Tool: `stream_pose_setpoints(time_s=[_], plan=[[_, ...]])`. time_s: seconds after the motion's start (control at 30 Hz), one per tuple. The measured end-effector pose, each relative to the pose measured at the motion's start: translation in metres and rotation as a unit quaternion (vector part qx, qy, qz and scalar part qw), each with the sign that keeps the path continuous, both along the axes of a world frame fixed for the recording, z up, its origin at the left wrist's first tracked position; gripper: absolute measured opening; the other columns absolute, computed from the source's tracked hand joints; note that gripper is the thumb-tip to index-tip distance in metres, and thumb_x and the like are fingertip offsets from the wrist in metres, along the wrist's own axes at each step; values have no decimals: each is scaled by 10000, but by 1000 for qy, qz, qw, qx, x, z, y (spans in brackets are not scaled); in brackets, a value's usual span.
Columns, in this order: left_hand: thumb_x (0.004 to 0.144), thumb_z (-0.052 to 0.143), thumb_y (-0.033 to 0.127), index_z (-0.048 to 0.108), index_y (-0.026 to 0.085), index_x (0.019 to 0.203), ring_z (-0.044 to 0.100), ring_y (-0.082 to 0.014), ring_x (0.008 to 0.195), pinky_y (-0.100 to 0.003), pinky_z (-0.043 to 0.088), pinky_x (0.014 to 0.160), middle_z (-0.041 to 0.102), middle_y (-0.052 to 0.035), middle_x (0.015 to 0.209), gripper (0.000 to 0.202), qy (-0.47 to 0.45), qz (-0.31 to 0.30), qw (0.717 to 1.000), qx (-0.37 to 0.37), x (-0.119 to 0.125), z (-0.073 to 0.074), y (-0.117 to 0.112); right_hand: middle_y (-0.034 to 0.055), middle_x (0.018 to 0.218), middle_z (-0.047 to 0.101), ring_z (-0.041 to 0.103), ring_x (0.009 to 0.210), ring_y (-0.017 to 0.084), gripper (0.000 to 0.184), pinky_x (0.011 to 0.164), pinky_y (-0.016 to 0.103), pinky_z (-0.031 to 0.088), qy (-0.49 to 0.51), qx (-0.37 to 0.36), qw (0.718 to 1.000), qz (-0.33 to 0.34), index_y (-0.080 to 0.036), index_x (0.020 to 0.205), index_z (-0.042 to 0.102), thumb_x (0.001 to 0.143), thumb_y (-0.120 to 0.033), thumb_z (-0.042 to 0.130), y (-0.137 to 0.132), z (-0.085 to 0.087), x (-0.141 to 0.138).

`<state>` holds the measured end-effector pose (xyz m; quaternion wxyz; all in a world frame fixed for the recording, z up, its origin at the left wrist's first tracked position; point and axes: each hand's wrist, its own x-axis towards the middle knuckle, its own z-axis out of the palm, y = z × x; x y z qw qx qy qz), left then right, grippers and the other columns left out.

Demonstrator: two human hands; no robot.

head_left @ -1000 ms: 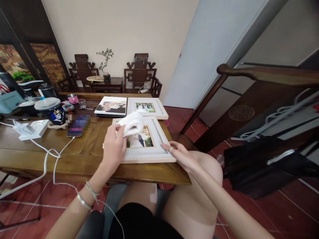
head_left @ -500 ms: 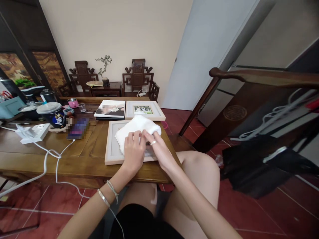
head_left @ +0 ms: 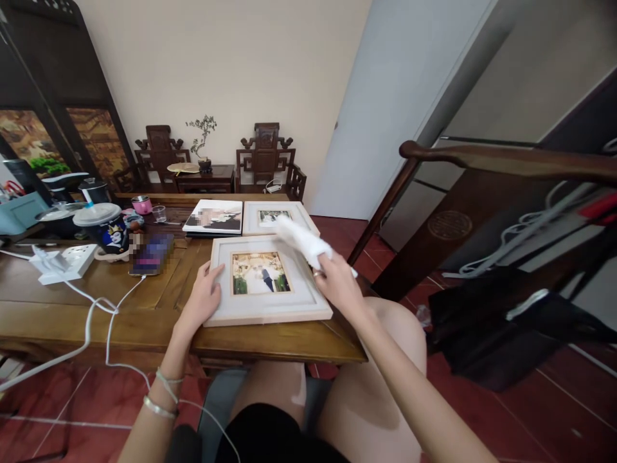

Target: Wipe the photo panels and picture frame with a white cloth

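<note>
A light wood photo frame [head_left: 270, 318] lies flat near the table's front edge, with a white mat around a small photo [head_left: 260, 273]. At its left edge, my left hand [head_left: 202, 297] holds the frame, fingers over the rim. My right hand [head_left: 341, 283] is closed on a white cloth [head_left: 306, 241], bunched up and slightly blurred, above the frame's right side. The cloth hides part of the frame's upper right corner. Behind it lie a second photo frame [head_left: 306, 222] and a white-edged picture [head_left: 216, 218] on something dark.
To the left on the table [head_left: 144, 315] are a phone [head_left: 152, 254] on a cable, a lidded cup [head_left: 108, 228], a white power strip [head_left: 72, 260], a pink cup [head_left: 141, 204] and a small clear glass [head_left: 159, 213]. A wooden chair [head_left: 434, 212] stands at the right.
My left hand has left the cloth and moved left to the frame's edge. My right hand has lifted the cloth to the right, uncovering the photo.
</note>
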<state>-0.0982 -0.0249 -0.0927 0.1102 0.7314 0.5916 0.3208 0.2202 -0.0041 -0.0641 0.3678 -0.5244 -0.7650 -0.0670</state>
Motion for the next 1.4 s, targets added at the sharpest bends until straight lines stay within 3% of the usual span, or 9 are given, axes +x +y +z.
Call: stream_pose_setpoints(time_s=[0.2,0.3,0.47,0.57,0.63,0.83,0.97,1.17,1.4], plan=[[810,440,147,522,121,1320,412,-280,1347,-448,298,1171,393,-157,1366,517,25,-10,1000,-2,-14,9,-2,102,824,605,568,844,269,189,721,346,460,-40,-11,997,67,-214,720,505,693,-43,430,-19,-18,-5],[810,438,152,489,120,1342,314,-273,1416,-434,248,1192,316,-159,1457,535,22,-27,999,9,-18,12,2,93,810,593,564,867,270,192,723,343,461,-33,-9,995,89,-219,705,495,696,-39,428,-27,-17,-9],[933,380,283,444,132,1403,146,-291,1483,-486,201,1194,199,-142,1590,498,33,-77,996,8,-20,6,9,133,933,603,581,908,289,160,742,360,480,-35,-37,998,39,-196,818,547,749,-79,463,-20,-8,-10],[947,344,272,466,127,1399,127,-290,1485,-506,192,1192,240,-135,1585,489,42,-80,996,7,-21,2,10,166,1093,603,585,1030,300,317,819,384,484,-23,-41,999,-8,-181,990,568,739,-31,445,-4,0,-13],[939,322,230,480,121,1392,120,-282,1485,-503,188,1195,239,-129,1587,492,40,-81,996,10,-21,1,10,170,1197,592,533,1188,301,431,925,423,454,-50,-52,997,14,-179,1047,572,709,31,406,5,5,-18],[847,330,111,501,87,1377,187,-264,1475,-475,196,1204,283,-142,1567,557,50,-94,994,11,-21,3,10,182,1374,531,337,1406,321,537,1043,520,357,-175,-158,969,73,-143,1085,615,676,106,371,7,14,-37],[796,349,83,524,112,1360,330,-239,1422,-444,242,1199,377,-131,1518,591,72,-106,992,9,-19,6,13,210,1421,484,425,1337,346,441,997,494,397,-198,-154,966,61,-122,1076,635,731,56,426,6,20,-42],[910,344,213,494,109,1380,295,-258,1438,-464,241,1194,378,-149,1516,505,92,-88,992,11,-17,4,16,224,1288,588,488,1269,353,345,999,521,385,-218,-140,964,57,-115,1008,656,765,13,447,12,22,-52],[946,378,332,488,100,1381,246,-282,1457,-474,226,1193,353,-174,1527,505,76,-83,994,10,-15,5,10,223,1275,601,459,1309,346,362,1066,523,330,-252,-159,949,106,-119,948,668,715,36,439,-46,30,-49]])
